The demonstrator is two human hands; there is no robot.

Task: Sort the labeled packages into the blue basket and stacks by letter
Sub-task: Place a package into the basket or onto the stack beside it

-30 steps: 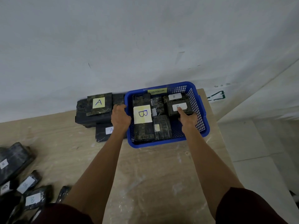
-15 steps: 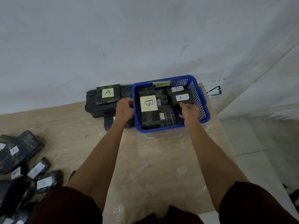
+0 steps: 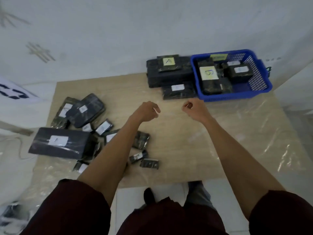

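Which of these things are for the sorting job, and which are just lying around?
For the job: blue basket, A stack, loose labeled packages.
Just lying about: white cable, printed sheet, plastic film.

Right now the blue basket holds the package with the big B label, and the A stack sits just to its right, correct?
No: the head view shows the A stack just left of the blue basket, not right. The package with the big B label does lie in the basket.
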